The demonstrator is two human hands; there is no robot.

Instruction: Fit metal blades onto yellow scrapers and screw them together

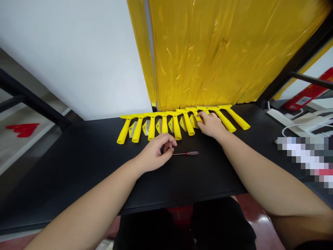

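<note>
A row of yellow T-shaped plastic handles (138, 129) lies along the back of the black table, their round grips toward me. Between several of them sit small yellow pieces with metal plates and screws (146, 127). My right hand (212, 124) is at the right part of the row, thumb and fingers closed around one yellow handle (195, 111); its grip is partly hidden by the hand. My left hand (158, 151) hovers in front of the row, loosely curled with nothing visible in it. A screwdriver (191, 153) with a clear and red handle lies beside it, its tip behind the thumb.
Yellow plastic sheeting (208, 52) and a white panel (78, 59) stand behind the black table (85, 166). At right are white cables and power strips (283, 121) and a red package (308, 92). A red object (23, 130) lies on a shelf at left.
</note>
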